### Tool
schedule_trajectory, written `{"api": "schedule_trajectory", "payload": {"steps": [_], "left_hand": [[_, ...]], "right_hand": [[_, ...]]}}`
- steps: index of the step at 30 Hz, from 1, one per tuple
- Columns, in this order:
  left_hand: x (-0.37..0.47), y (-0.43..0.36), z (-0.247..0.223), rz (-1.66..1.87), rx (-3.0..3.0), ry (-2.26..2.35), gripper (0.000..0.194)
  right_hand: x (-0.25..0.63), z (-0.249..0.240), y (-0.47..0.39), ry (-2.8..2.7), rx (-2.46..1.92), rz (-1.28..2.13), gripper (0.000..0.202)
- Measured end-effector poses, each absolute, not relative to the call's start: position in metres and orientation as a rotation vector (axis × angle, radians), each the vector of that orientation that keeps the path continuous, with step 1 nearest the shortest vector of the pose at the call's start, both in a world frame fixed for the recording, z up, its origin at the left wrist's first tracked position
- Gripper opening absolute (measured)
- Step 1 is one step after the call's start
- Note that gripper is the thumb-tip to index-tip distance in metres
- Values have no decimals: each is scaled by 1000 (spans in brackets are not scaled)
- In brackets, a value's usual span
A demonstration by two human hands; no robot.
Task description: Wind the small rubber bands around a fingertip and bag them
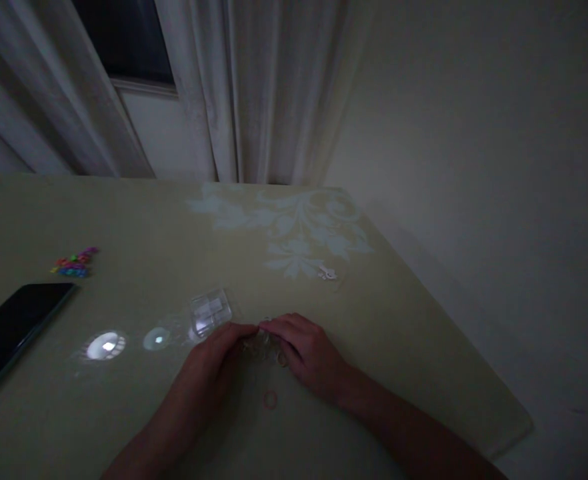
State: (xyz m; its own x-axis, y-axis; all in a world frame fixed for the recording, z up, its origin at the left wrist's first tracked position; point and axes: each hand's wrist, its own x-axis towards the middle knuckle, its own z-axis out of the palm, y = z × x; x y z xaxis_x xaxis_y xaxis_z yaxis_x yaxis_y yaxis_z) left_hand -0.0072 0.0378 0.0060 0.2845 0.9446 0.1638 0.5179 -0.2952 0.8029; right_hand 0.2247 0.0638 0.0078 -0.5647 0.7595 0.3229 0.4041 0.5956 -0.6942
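Note:
My left hand [219,350] and my right hand [307,347] meet at the fingertips above a small pile of pale, clear loops [264,348] that look like little rubber bands. Both hands have their fingers bent and drawn together, curving around the far side of the pile. Whatever lies between the fingertips is too small and dim to make out. A single pinkish ring [270,400] lies on the table, nearer to me than the pile. Just beyond my left hand sits a clear plastic box [211,312] with compartments.
A black phone [19,327] lies at the left, with a heap of small colourful pieces [77,262] beyond it. Further back on the right rests a small white item [327,273]. The table [424,373] runs to a wall [474,167] and curtains [279,87].

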Motion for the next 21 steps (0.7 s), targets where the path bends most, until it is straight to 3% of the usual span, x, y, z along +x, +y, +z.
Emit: {"api": "schedule_trajectory", "payload": {"steps": [4,6,8,10,11,16,21], "left_hand": [[-34,30,8,786,1973,1198,40],[-43,22,1,722,2071,1224,47],[-44,15,-9,676,2159,1284,77],[-35,11,-17,699,2167,1367,97],[-29,10,-19,713,2146,1390,93],[7,23,-11,780,2004,1435,31],[19,35,-9,797,2043,1470,15]], "right_hand": [[240,23,66,-2284,-880,830,37],[247,29,66,-2351,-928,871,65],[249,33,64,-2411,-1003,907,100],[246,32,62,-2433,-1071,929,102],[242,30,60,-2427,-1091,934,94],[219,19,53,-2355,-1124,872,45],[208,9,56,-2360,-1183,723,21]]}}
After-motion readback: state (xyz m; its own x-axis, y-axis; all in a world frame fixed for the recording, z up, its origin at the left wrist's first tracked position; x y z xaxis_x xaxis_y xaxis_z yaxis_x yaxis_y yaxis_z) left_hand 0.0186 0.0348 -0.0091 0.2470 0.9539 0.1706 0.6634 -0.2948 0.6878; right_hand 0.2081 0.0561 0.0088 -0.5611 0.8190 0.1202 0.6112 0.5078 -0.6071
